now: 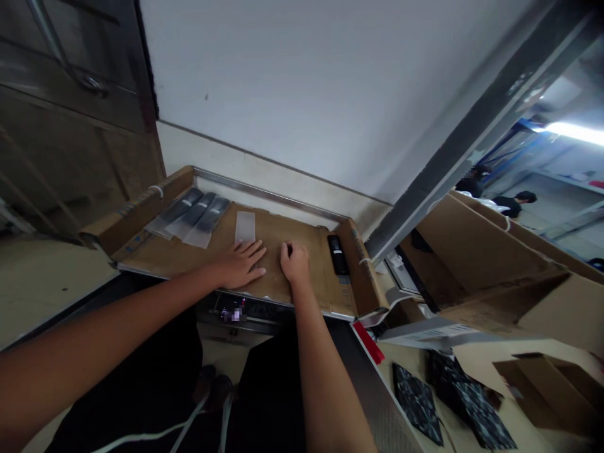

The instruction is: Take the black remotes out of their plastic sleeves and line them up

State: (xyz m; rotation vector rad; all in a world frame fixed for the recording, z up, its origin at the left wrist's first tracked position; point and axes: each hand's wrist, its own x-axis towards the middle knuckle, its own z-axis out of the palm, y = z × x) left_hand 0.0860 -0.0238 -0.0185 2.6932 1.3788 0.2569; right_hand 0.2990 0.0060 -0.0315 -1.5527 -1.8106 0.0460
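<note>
My left hand (238, 265) lies flat on a cardboard-lined tray (274, 284), fingers spread. Its fingertips are at the lower edge of a small, flat, translucent plastic sleeve (245, 225). My right hand (296, 262) rests on the cardboard to the right, its fingers curled closed; whatever is inside them, if anything, is hidden. Beside the tray's right wall lies a black, long, narrow device (336, 254) with a small white label, perhaps a remote control. Three dark, long items in clear plastic sleeves (193, 214) lie side by side at the tray's left end.
Raised cardboard walls (363, 267) border the tray's sides, and a white wall panel (283, 82) stands behind. Large open cartons (500, 251) are at right, with dark patterned packages (418, 402) below. People (512, 204) are in the background. White cords (141, 435) hang near my legs.
</note>
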